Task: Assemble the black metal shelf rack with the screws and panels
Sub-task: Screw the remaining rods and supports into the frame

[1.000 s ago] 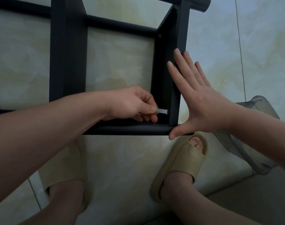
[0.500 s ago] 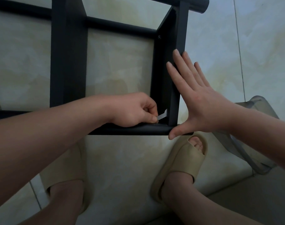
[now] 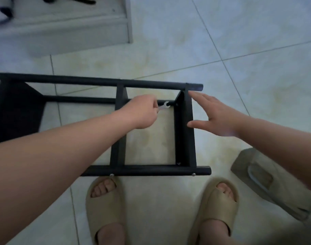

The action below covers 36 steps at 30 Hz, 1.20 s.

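Lying on tiles (image 3: 248, 29), black rack frame (image 3: 142, 171), left fingers (image 3: 153, 105) pinching wrench (image 3: 164, 106), right fingers (image 3: 201, 98) spread

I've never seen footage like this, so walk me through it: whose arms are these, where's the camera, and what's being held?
No machine here: a person wears a camera on the head, looking down at their own arms and slippers. On the tiled floor sits a black metal rack frame. The left hand grips a small silver wrench near the frame's far corner. The right hand is spread open beside the end panel.
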Available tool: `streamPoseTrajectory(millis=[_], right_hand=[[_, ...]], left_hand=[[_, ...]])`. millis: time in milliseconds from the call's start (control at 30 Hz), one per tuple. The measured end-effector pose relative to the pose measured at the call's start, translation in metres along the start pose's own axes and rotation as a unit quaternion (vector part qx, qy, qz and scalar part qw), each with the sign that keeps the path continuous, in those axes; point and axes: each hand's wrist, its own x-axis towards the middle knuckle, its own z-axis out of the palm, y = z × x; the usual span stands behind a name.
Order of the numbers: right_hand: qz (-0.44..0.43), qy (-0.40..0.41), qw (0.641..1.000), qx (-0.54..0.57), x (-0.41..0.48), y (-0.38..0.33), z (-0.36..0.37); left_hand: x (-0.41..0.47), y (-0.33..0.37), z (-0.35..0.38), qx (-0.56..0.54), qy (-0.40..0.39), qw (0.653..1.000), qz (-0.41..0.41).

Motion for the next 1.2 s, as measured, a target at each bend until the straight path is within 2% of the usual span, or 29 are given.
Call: streamPoseTrajectory(millis=[100, 200, 267, 400, 567, 667, 933, 1033, 1200], right_hand=[[0.011, 0.001, 0.999, -0.046, 0.027, 0.003, -0.026], [0.024, -0.015, 0.995, -0.099, 0.057, 0.006, -0.038], [0.046, -0.034, 0.993, -0.102, 0.076, 0.010, -0.037], [0.080, -0.070, 0.991, -0.080, 0.098, 0.020, -0.023], [0.079, -0.053, 0.985, -0.141, 0.088, 0.010, -0.019], [0.081, -0.021, 0.984, -0.160, 0.062, -0.009, -0.027], [0.074, 0.106, 0.981, -0.145, -0.044, -0.066, -0.041], [0.077, 0.145, 0.975, -0.152, -0.088, -0.080, -0.021], [0.089, 0.187, 0.969, -0.136, -0.155, -0.100, 0.023]], left_hand=[[0.025, 0.013, -0.022, 0.072, 0.081, 0.993, 0.047], [0.055, 0.019, -0.033, 0.168, 0.108, 0.977, 0.071], [0.074, 0.019, -0.034, 0.179, 0.094, 0.978, 0.051], [0.105, 0.003, -0.027, 0.150, 0.014, 0.988, -0.025], [0.105, -0.006, -0.018, 0.129, -0.011, 0.991, -0.032], [0.079, 0.004, -0.028, 0.099, 0.020, 0.995, -0.020], [-0.044, 0.039, -0.063, 0.120, 0.059, 0.990, 0.040], [-0.092, 0.046, -0.052, 0.122, 0.065, 0.989, 0.057], [-0.161, 0.048, -0.012, 0.127, 0.120, 0.982, 0.077]])
